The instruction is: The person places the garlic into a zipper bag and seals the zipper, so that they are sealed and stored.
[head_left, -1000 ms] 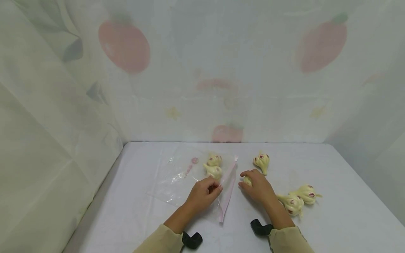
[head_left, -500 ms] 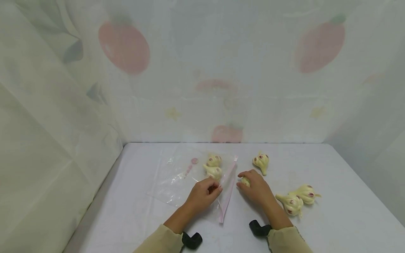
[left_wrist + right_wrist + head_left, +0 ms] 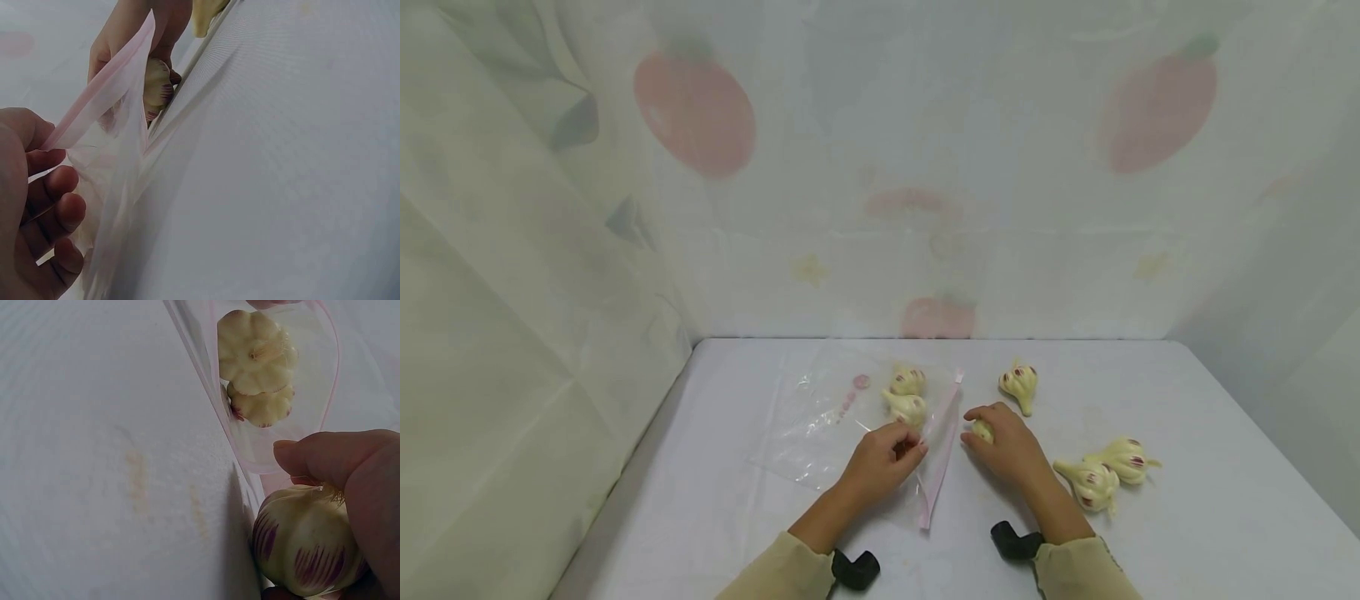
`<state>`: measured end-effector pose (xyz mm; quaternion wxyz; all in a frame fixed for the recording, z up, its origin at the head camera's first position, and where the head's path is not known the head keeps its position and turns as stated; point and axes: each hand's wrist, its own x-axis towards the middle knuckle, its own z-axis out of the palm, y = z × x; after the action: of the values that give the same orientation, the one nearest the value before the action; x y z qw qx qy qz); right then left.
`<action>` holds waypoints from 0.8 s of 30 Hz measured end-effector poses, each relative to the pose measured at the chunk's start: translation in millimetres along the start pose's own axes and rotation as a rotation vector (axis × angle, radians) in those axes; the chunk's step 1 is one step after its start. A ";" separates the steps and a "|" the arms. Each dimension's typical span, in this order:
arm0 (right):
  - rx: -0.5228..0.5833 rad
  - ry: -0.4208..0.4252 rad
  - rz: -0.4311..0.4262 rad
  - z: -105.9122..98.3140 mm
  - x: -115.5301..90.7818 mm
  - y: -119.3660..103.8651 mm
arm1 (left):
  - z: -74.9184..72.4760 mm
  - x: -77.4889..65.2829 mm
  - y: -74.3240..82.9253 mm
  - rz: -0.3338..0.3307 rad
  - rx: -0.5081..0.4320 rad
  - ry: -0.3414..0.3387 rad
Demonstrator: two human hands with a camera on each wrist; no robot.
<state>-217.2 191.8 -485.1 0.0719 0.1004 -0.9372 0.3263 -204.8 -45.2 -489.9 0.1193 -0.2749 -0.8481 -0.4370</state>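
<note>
A clear plastic zip bag with a pink-edged mouth lies on the white table. My left hand pinches the upper edge of that mouth between thumb and finger, holding it raised, while its other fingers curl loosely. Two garlic bulbs rest inside the bag, near its mouth. Just right of the opening, my right hand grips a purple-streaked garlic bulb between thumb and fingers. Fingers cover much of this bulb in the head view.
Another garlic bulb lies behind my right hand. Two more, one a nearer garlic bulb and one a farther garlic bulb, touch each other beside the right forearm. A patterned curtain hangs behind the table.
My right hand has shifted slightly left with its garlic bulb, closer to the bag's mouth, then stayed still over the last half second. The left hand and the bag look unchanged.
</note>
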 end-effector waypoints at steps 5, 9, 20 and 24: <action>0.005 0.006 -0.010 0.9 -0.3 1.0 | -0.1 -0.5 -0.3 0.012 -0.006 0.003; 0.006 0.009 -0.009 1.4 -0.4 1.7 | 0.1 -0.8 -0.8 -0.004 0.005 -0.008; 0.065 0.040 -0.025 6.5 1.4 7.5 | 0.8 -0.5 -1.7 -0.023 0.011 -0.016; 0.069 0.128 -0.033 5.7 1.1 7.6 | 0.9 0.1 -2.0 -0.022 0.006 -0.013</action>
<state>-220.4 193.9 -493.8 0.1336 0.0971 -0.9170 0.3630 -206.0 -45.3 -491.7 0.1098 -0.2678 -0.8532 -0.4340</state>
